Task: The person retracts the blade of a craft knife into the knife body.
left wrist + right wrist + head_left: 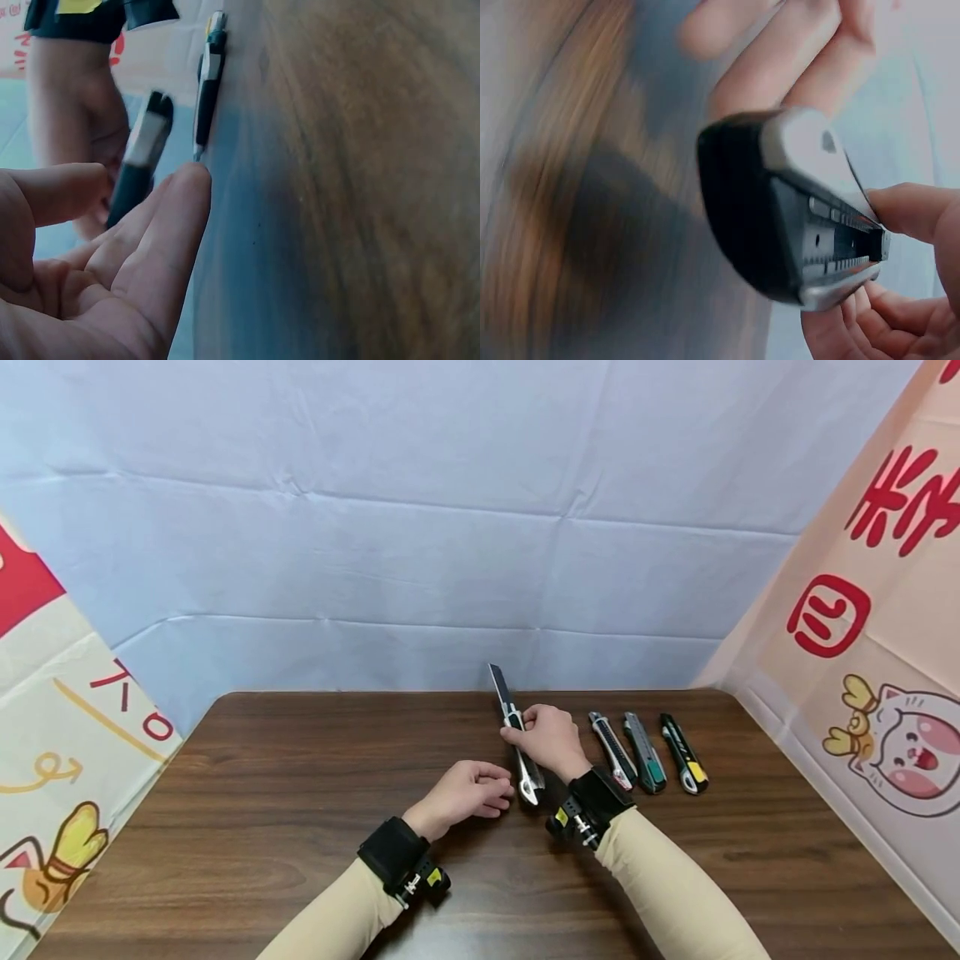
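My right hand (549,739) pinches a snap-off utility knife (529,783) between thumb and fingers, its long dark blade pointing away toward the table's far edge. In the right wrist view the knife's black and silver handle end (739,210) faces the camera, with a slotted track along its body. Close by the handle's near end, my left hand (465,795) has loosely bent fingers and holds nothing. The left wrist view shows its fingers (176,232) extended beside the blurred knife (139,165).
Three more utility knives lie in a row to the right: a silver and black one (613,752), a grey and teal one (645,752) and a black one with yellow (684,756). The dark wooden table (300,777) ends at a pale cloth backdrop (420,568).
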Demonstrator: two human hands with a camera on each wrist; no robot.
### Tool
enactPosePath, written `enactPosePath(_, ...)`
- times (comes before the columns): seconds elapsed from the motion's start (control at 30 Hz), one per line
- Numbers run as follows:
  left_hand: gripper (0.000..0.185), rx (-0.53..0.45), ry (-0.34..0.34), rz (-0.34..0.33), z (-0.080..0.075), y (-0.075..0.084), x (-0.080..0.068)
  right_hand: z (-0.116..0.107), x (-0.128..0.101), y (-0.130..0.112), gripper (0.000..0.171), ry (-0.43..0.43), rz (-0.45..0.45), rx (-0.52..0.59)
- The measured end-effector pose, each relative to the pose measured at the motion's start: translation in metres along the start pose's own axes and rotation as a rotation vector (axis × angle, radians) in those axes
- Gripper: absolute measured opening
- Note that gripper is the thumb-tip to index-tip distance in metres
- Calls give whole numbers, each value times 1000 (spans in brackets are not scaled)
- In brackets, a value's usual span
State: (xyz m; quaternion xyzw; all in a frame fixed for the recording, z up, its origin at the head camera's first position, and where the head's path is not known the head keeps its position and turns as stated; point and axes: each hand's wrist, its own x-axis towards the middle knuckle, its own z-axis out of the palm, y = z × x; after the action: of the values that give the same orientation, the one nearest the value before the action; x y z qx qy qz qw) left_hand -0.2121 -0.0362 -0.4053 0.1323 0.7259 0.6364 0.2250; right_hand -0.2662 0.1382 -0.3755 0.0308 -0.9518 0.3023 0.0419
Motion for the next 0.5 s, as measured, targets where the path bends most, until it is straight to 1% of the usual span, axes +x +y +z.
enactPosePath(0.17, 40, -27, -10, 0, 2, 0, -1, 5, -3, -15, 39, 17, -8, 65)
enactPosePath(0.27, 37, -41, -7, 6, 2, 0, -1, 7, -4, -19, 40, 25, 10, 91)
enactPosePath(0.37, 34, -42, 4, 5, 1, 0, -1, 10, -5, -21, 39, 14, 37, 121)
enactPosePath(0.5, 28, -43, 6, 1, 1, -1, -1, 11, -6, -24, 38, -27, 60, 164)
